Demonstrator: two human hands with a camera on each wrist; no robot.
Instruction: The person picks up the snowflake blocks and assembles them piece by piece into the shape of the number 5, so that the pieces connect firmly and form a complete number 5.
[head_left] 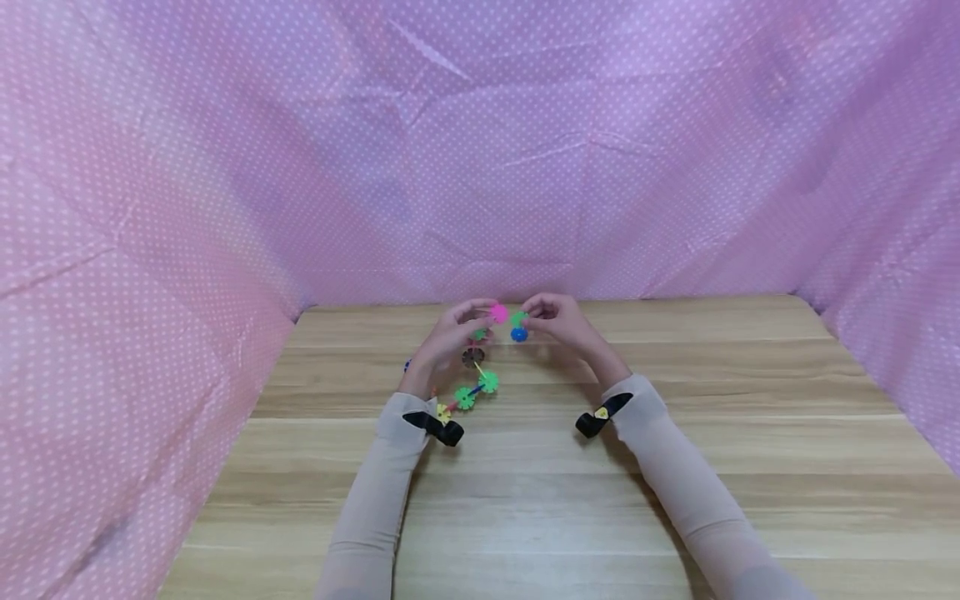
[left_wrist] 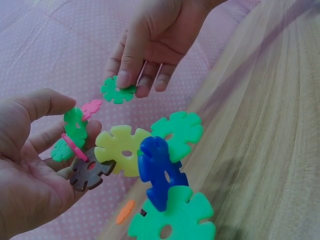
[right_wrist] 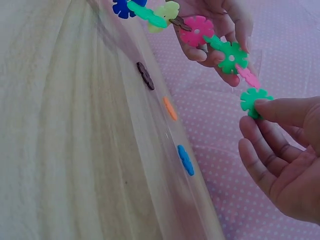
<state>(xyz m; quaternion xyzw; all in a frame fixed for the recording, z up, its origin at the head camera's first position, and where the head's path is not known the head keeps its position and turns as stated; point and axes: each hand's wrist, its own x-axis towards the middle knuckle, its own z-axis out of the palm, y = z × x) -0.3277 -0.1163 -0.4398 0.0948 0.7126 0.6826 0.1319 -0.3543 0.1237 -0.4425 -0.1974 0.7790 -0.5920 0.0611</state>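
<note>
My left hand [head_left: 447, 335] pinches a chain of slotted plastic snowflake discs near its upper end, thumb and fingers on a green disc [left_wrist: 75, 124]. A pink disc [head_left: 498, 313] sticks out past the fingertips at that end. From the hand the chain hangs toward me through a brown disc [head_left: 472, 357], a yellow disc [left_wrist: 122, 150], a blue disc [left_wrist: 162, 172] and more green ones. Facing it, my right hand [head_left: 567, 323] pinches a single green snowflake disc [right_wrist: 256, 102] between thumb and fingers, its edge close by the pink disc.
Loose discs lie toward the table's far edge: a blue disc [right_wrist: 185, 160], an orange disc [right_wrist: 170, 107] and a dark brown disc [right_wrist: 145, 76]. The wooden table [head_left: 525, 500] is backed by a pink dotted cloth [head_left: 510, 183]. Black straps with cameras sit on both wrists.
</note>
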